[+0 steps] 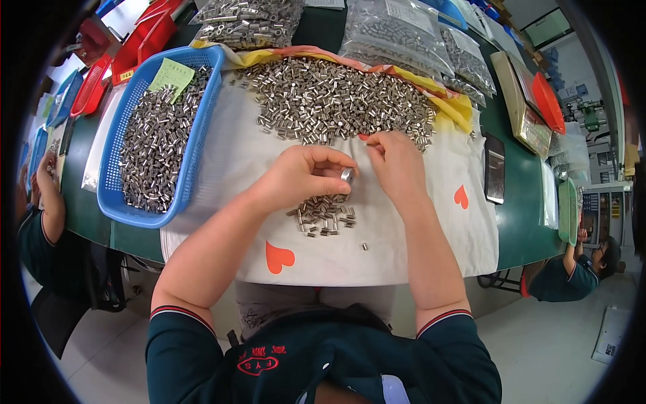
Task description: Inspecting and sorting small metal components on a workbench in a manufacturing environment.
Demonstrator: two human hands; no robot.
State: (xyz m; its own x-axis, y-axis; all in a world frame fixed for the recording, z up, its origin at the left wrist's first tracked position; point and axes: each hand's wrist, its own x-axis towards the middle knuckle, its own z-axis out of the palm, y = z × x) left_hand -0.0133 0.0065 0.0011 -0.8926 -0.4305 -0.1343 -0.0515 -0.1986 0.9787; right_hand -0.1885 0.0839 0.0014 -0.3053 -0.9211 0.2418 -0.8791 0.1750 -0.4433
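My left hand (pixel 299 176) is closed, with thumb and fingers round a shiny metal ring-like piece (pixel 347 175). My right hand (pixel 397 165) is at the near edge of a big heap of small metal cylinders (pixel 336 94). Its fingers are curled together, and what they hold, if anything, is hidden. A small red spot shows at its fingertips; I cannot tell what it is. Beneath my left hand lies a smaller pile of cylinders (pixel 324 219). One loose cylinder (pixel 365 246) sits apart, nearer me. All of this rests on a white cloth (pixel 229 168) with red hearts.
On the left a blue basket (pixel 207 111) holds many cylinders and a yellow-green note (pixel 173 75). Bags of metal parts (pixel 397 30) stand at the back. A phone (pixel 494 168) lies on the green table at right. Other people (pixel 568 273) sit on both sides.
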